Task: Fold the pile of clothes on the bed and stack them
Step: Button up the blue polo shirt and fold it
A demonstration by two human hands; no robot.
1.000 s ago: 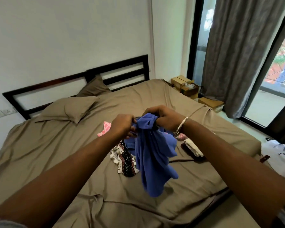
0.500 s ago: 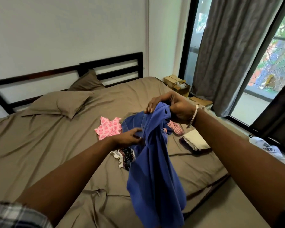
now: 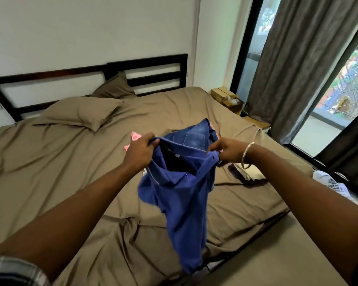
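— Where do we have the blue shirt (image 3: pixel 184 203)?

— Up in the air over the near half of the bed (image 3: pixel 50 162), held by its top edge, collar side toward us, the body hanging down loose and slightly blurred.

— And our hands?

— Our left hand (image 3: pixel 140 153) has its fingers curled round the left end of that edge. Our right hand (image 3: pixel 228 152) pinches the other end between thumb and fingertips; a metal bangle (image 3: pixel 247 155) sits on that wrist. The two hands are apart, with the shirt's neck opening stretched between them.

— What lies behind the shirt?

— A piece of denim (image 3: pixel 196 135) just beyond it, on the sheet, partly hidden by our hands. To the left of our left hand a pink patterned garment (image 3: pixel 135 137) peeks out. Beside our right wrist lies a white folded piece (image 3: pixel 252 174).

— Further out?

— Two brown pillows (image 3: pixel 81 112) by the dark headboard (image 3: pixel 147 67), cardboard boxes (image 3: pixel 227 98) on the floor past the bed's far corner, and a grey curtain (image 3: pixel 298 69) over the window.
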